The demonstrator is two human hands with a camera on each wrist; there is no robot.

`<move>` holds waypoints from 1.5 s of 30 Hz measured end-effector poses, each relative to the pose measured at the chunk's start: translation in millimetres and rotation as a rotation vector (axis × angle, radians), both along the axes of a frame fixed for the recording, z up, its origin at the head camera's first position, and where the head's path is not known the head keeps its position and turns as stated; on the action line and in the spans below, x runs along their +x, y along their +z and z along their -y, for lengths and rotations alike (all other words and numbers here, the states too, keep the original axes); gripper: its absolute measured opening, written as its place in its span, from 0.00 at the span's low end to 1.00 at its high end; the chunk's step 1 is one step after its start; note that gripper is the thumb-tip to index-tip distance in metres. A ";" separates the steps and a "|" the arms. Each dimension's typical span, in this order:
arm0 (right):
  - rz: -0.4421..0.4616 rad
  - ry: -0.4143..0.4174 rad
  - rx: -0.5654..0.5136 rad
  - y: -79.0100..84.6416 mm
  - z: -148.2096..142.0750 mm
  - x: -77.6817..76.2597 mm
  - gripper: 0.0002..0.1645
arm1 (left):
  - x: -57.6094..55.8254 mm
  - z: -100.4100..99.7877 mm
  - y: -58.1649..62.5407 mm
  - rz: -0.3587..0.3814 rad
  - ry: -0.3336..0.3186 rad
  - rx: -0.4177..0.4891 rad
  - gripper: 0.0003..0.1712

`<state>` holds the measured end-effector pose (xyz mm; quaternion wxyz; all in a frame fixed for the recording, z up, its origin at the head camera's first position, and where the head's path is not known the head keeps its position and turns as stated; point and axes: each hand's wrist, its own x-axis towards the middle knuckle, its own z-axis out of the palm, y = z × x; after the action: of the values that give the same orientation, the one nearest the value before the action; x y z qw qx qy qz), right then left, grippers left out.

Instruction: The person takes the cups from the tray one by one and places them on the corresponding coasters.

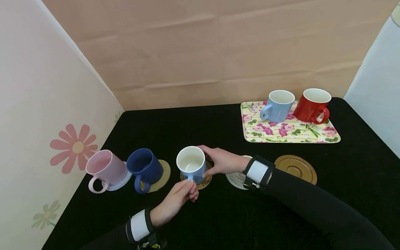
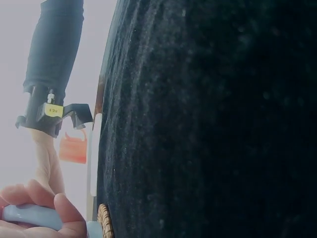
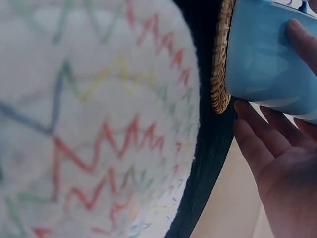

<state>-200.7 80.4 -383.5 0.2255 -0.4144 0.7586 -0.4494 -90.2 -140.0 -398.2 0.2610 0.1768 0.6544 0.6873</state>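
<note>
A light blue mug (image 1: 192, 165) with a white inside stands on a woven brown coaster (image 1: 204, 183) in the middle of the table. My left hand (image 1: 176, 201) pinches its handle, which points toward me. My right hand (image 1: 223, 160) holds the mug's right side, thumb in front and fingers behind. In the right wrist view the blue mug (image 3: 272, 54) sits against the woven coaster (image 3: 222, 64), with the right hand's fingers (image 3: 257, 139) around it. The left wrist view has the left fingers (image 2: 34, 193) curled round the blue handle (image 2: 34, 215).
Left of me are a pink mug (image 1: 107, 168) on a pale coaster and a dark blue mug (image 1: 145, 168) on a tan coaster (image 1: 164, 175). A patterned white coaster (image 1: 236, 178) and a brown wooden coaster (image 1: 295, 168) lie right. A floral tray (image 1: 259, 133) bears another blue mug (image 1: 279, 107) and a red mug (image 1: 310, 106).
</note>
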 end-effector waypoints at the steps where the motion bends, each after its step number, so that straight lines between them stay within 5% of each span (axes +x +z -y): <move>1: -0.003 -0.003 0.000 -0.1 0.1 0.1 0.51 | 0.0 0.2 0.0 -0.001 -0.002 -0.001 0.18; 15: -0.023 -0.040 0.039 1.3 0.3 4.0 0.51 | -4.7 5.2 5.2 0.014 -0.033 -0.078 0.19; 21: -0.031 -0.039 0.062 1.2 -5.6 5.3 0.50 | -15.8 16.0 13.8 0.009 -0.159 -0.156 0.24; 29: -0.021 -0.076 0.164 15.5 -34.9 8.4 0.51 | -30.4 33.5 30.7 -0.139 -0.313 -0.326 0.24; 38: -0.082 -0.196 0.299 31.2 -82.0 11.1 0.45 | -38.1 53.1 89.1 -0.441 -0.220 -0.694 0.18; 45: -0.193 -0.320 0.307 45.9 -120.8 9.2 0.39 | -69.2 42.6 130.9 -0.589 -0.066 -0.899 0.19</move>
<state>-191.5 201.2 -337.6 0.1380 -0.2907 0.8921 -0.3171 -159.4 -182.6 -267.3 0.1380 0.2533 0.9238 0.2519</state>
